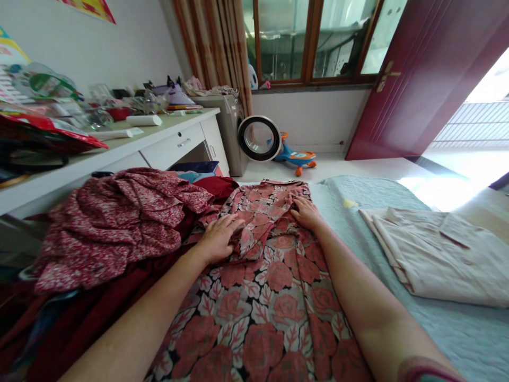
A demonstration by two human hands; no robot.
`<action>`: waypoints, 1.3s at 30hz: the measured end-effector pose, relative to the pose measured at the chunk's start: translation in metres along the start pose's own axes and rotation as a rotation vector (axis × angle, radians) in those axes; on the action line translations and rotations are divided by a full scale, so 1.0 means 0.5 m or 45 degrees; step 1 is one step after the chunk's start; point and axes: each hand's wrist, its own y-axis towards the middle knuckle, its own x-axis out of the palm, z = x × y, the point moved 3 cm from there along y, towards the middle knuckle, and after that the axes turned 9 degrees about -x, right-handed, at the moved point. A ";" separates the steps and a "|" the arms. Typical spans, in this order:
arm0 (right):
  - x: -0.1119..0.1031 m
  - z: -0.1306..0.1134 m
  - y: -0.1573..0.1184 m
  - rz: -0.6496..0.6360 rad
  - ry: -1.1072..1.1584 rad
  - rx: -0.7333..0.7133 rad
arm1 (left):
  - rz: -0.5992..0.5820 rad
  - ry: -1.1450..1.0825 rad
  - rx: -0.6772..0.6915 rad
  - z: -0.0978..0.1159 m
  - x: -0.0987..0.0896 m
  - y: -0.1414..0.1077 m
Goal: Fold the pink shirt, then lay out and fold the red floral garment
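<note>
A rose-patterned garment (274, 297) in dusty red, grey and black lies lengthwise on the bed before me, its collar end away from me. Part of it, perhaps a sleeve, is folded across the upper middle in loose creases. My left hand (218, 239) rests on that folded part, fingers stretched out to the right. On the garment's right edge near the collar lies my right hand (306, 213), its fingers extended over the cloth. Neither hand appears to grip the fabric.
Left of me are a heaped red-and-white speckled garment (131, 223) and dark red cloth (119, 297). A folded beige garment (445, 254) lies on the pale blue bedcover (358, 239). Beyond are a cluttered desk (167, 140), a washing machine with its door (259, 139) open, and a ride-on toy (296, 156).
</note>
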 end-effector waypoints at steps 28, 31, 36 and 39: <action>0.013 0.011 0.003 0.022 -0.026 -0.014 | 0.143 -0.554 -0.084 0.008 -0.071 -0.017; 0.011 0.009 0.002 0.020 -0.037 -0.018 | 0.156 -0.940 -0.271 -0.004 -0.082 -0.020; 0.008 0.008 0.002 0.007 -0.030 -0.024 | 0.397 -0.970 -0.461 -0.012 -0.077 -0.008; 0.006 0.007 0.003 0.004 -0.019 -0.027 | 0.456 -0.768 -0.529 -0.008 -0.080 -0.004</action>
